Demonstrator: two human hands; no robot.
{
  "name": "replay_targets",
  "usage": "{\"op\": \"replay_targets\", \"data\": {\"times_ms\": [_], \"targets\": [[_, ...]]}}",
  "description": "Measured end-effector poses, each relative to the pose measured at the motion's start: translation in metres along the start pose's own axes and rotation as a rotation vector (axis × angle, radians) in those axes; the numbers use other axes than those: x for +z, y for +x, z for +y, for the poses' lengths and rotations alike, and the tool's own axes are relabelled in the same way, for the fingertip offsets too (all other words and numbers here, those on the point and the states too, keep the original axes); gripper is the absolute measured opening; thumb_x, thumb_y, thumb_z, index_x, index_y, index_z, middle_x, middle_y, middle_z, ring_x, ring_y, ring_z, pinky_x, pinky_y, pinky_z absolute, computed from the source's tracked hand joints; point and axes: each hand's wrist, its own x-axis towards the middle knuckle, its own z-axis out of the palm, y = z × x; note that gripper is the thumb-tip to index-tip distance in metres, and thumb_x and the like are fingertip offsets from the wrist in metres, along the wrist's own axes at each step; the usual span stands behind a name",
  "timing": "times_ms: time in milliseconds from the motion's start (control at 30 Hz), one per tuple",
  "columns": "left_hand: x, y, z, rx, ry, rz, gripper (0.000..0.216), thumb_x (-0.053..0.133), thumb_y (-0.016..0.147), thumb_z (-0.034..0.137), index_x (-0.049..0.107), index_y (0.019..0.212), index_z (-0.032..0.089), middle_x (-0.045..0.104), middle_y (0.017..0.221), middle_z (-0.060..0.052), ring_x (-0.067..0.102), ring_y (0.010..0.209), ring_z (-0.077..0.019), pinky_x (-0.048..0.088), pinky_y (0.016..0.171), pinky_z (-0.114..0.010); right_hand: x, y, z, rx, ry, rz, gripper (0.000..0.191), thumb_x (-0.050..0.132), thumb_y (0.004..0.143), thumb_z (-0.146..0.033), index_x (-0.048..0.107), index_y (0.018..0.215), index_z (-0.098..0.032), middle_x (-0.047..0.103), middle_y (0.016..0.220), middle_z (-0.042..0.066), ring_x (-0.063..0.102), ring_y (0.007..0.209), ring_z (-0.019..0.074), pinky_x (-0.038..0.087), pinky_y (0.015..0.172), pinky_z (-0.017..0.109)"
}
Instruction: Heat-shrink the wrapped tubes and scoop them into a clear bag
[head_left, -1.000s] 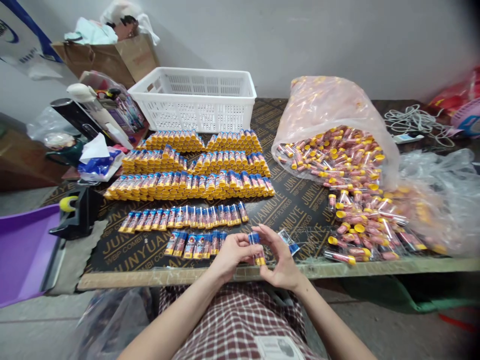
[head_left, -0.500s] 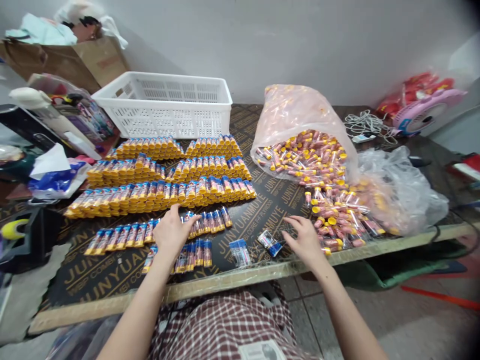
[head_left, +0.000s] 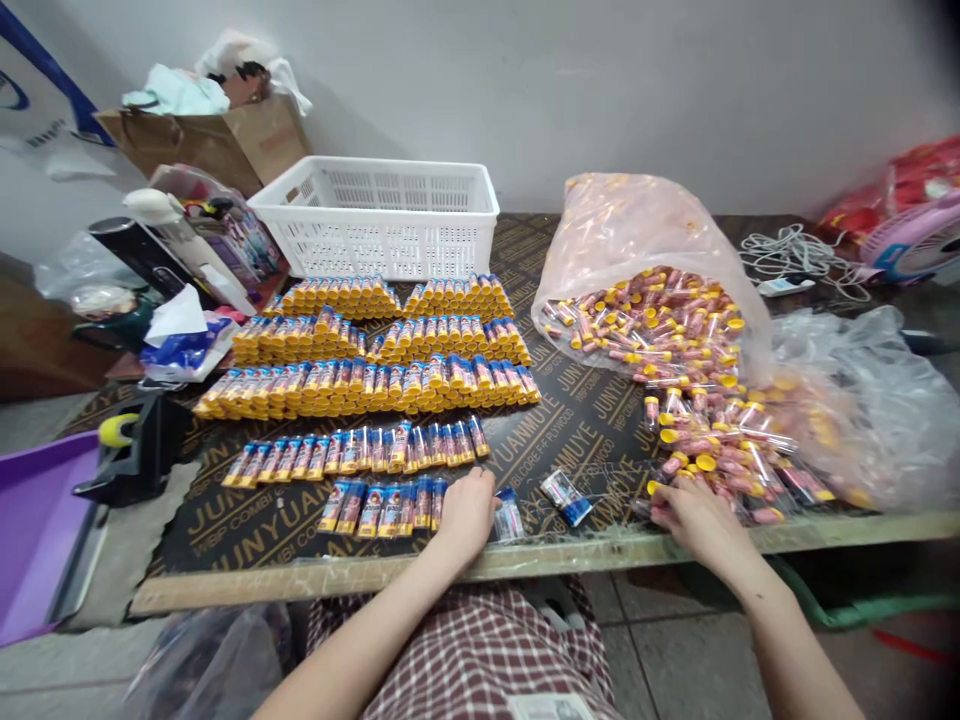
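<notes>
My right hand [head_left: 701,522] is at the near edge of a loose pile of clear tubes with yellow caps and pink contents [head_left: 712,440]. Its thumb and fingers are closed on a yellow-capped tube [head_left: 653,488]. Beside a small stack of clear wrappers with blue ends [head_left: 510,518], my left hand [head_left: 468,510] rests with curled fingers; its fingertips are mostly hidden. A second wrapper bundle [head_left: 566,498] lies between the hands. To the left stand a short row [head_left: 379,508] and a longer row [head_left: 352,452] of tubes with blue-and-yellow wrapping.
Stacked wrapped tubes [head_left: 375,385] fill the table behind the rows, before a white plastic basket [head_left: 382,235]. A large translucent bag [head_left: 637,225] spills tubes at the right, beside a crumpled clear bag [head_left: 885,390]. A black tape dispenser [head_left: 142,455] stands at left.
My left hand has come from the longer row to the wrapper stack. My right hand has moved right, onto the loose tubes, and its fingers have closed. The view has turned left.
</notes>
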Motion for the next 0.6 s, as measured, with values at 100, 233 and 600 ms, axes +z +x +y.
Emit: {"op": "replay_targets", "data": {"times_ms": [100, 233, 600], "targets": [[-0.001, -0.002, -0.002, 0.012, -0.001, 0.009, 0.008, 0.052, 0.082, 0.022, 0.058, 0.082, 0.018, 0.062, 0.088, -0.007, 0.06, 0.081, -0.0193, 0.04, 0.067, -0.028, -0.004, 0.004, -0.012, -0.044, 0.26, 0.049, 0.01, 0.048, 0.083, -0.027, 0.056, 0.08, -0.021, 0.061, 0.077, 0.006, 0.057, 0.074, 0.0227, 0.041, 0.065, 0.033], [0.002, -0.004, -0.003, 0.047, 0.004, 0.077, 0.009, 0.049, 0.082, 0.017, 0.057, 0.084, 0.018, 0.061, 0.088, -0.006, 0.058, 0.082, -0.0185, 0.039, 0.068, -0.027, -0.013, 0.011, -0.049, -0.07, 0.637, 0.163, 0.018, 0.041, 0.088, -0.037, 0.053, 0.091, -0.023, 0.062, 0.086, 0.005, 0.059, 0.078, 0.0204, 0.045, 0.069, 0.033], [0.003, 0.001, -0.008, -0.039, -0.739, 0.235, 0.011, 0.056, 0.064, 0.01, 0.049, 0.059, 0.018, 0.053, 0.06, 0.002, 0.051, 0.061, -0.0121, 0.038, 0.059, -0.023, -0.021, 0.009, -0.131, 0.052, 1.157, 0.472, 0.019, 0.063, 0.077, -0.036, 0.061, 0.087, -0.02, 0.059, 0.089, 0.005, 0.058, 0.082, 0.0189, 0.049, 0.072, 0.031]]}}
